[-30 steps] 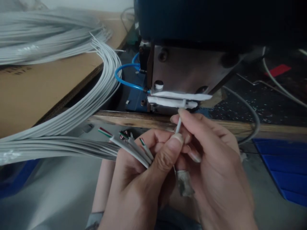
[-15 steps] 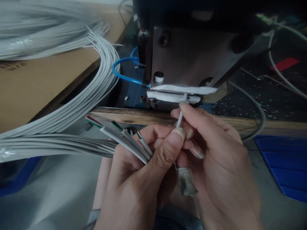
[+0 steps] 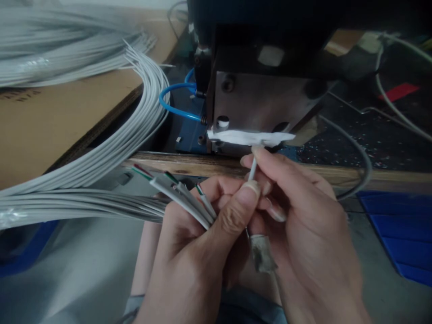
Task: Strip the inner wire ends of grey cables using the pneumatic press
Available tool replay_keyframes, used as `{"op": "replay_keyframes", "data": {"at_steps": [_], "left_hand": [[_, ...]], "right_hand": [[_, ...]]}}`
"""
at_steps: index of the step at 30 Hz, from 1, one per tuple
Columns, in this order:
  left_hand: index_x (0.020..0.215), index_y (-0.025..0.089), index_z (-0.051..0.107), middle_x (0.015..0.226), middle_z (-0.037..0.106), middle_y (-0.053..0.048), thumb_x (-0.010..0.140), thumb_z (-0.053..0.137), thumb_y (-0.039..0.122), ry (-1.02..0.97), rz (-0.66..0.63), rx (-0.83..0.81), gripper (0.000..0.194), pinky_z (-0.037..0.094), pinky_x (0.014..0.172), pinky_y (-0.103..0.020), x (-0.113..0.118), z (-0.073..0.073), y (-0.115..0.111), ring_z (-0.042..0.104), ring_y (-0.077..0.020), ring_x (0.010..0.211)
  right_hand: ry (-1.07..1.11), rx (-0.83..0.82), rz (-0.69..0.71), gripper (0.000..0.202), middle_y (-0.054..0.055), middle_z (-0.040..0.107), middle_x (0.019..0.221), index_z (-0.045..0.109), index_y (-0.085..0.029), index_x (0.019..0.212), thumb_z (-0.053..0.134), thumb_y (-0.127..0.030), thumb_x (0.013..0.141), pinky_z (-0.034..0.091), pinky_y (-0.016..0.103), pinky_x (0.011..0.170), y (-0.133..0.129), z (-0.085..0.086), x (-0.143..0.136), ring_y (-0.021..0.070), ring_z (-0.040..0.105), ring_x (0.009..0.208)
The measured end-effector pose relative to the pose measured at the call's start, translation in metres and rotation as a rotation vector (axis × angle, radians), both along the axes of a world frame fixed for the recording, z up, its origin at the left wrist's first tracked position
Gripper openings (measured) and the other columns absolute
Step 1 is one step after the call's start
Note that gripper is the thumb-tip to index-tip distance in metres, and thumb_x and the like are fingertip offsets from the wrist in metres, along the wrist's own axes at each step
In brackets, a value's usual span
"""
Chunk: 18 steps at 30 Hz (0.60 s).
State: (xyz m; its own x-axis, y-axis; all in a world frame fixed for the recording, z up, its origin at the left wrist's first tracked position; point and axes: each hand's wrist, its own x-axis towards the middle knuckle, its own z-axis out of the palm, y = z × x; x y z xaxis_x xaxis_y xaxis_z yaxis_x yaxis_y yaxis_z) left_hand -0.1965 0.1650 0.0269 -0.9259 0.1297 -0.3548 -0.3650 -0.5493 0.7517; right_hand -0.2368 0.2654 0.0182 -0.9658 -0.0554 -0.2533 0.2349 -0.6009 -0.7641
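My left hand (image 3: 202,243) is closed round several grey cables (image 3: 182,202), whose stripped ends show red and green inner wires. Between its thumb and fingers it also grips one cable (image 3: 253,169) pointing up and away from me. My right hand (image 3: 297,216) pinches that same cable close to its far end, which reaches the white-taped jaws (image 3: 249,137) of a dark press machine (image 3: 259,99). The cable's very tip is hidden at the jaws. A dirty finger cover (image 3: 262,253) is on one finger, apparently of my right hand.
Long bundles of grey cable (image 3: 111,135) curve along the left, over a cardboard box (image 3: 67,117). A blue air hose (image 3: 178,110) loops beside the machine. A wooden bench edge (image 3: 162,163) runs below it. Coloured scraps lie at right near a red strip (image 3: 400,92); a blue panel (image 3: 398,234) hangs lower.
The machine's upper plate has come down, bringing the two white-taped jaws together at the cable end. My hands hold almost the same place; the loose cable ends have shifted slightly right.
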Motion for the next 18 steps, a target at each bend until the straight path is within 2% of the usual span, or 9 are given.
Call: {"op": "replay_keyframes", "data": {"at_steps": [5, 10, 14, 18], "left_hand": [[0.077, 0.023, 0.075, 0.061, 0.051, 0.004, 0.101, 0.069, 0.034, 0.031, 0.021, -0.049, 0.027, 0.019, 0.04, -0.023, -0.003, 0.0, 0.001, 0.031, -0.0057, 0.044], [0.074, 0.022, 0.073, 0.061, 0.05, 0.004, 0.098, 0.072, 0.038, 0.026, 0.012, -0.046, 0.029, 0.018, 0.04, -0.024, 0.002, -0.003, 0.001, 0.031, -0.0063, 0.044], [0.074, 0.022, 0.072, 0.058, 0.048, 0.005, 0.092, 0.078, 0.047, -0.053, -0.023, -0.069, 0.032, 0.018, 0.043, -0.025, 0.013, -0.013, -0.004, 0.031, -0.0067, 0.045], [0.075, 0.019, 0.069, 0.063, 0.058, 0.003, 0.087, 0.082, 0.055, -0.078, -0.06, -0.153, 0.04, 0.025, 0.044, -0.021, 0.025, -0.024, -0.01, 0.037, -0.0048, 0.044]], "right_hand": [[-0.014, -0.076, -0.014, 0.014, -0.008, 0.057, 0.052, 0.078, -0.015, 0.071, 0.09, -0.018, 0.077, 0.042, 0.005, 0.039, -0.003, 0.001, 0.0, -0.0001, 0.05, 0.04], [0.015, -0.09, 0.019, 0.013, -0.007, 0.057, 0.053, 0.077, -0.015, 0.072, 0.088, -0.017, 0.079, 0.04, 0.006, 0.04, -0.001, -0.003, 0.003, 0.0003, 0.049, 0.042], [0.051, -0.018, 0.061, 0.021, -0.006, 0.06, 0.058, 0.075, -0.018, 0.07, 0.088, -0.026, 0.084, 0.041, 0.011, 0.042, 0.005, -0.013, 0.011, 0.0019, 0.047, 0.045], [0.094, 0.106, 0.08, 0.022, -0.006, 0.056, 0.055, 0.076, -0.019, 0.075, 0.085, -0.034, 0.089, 0.041, 0.013, 0.043, 0.011, -0.021, 0.023, 0.0033, 0.042, 0.045]]}}
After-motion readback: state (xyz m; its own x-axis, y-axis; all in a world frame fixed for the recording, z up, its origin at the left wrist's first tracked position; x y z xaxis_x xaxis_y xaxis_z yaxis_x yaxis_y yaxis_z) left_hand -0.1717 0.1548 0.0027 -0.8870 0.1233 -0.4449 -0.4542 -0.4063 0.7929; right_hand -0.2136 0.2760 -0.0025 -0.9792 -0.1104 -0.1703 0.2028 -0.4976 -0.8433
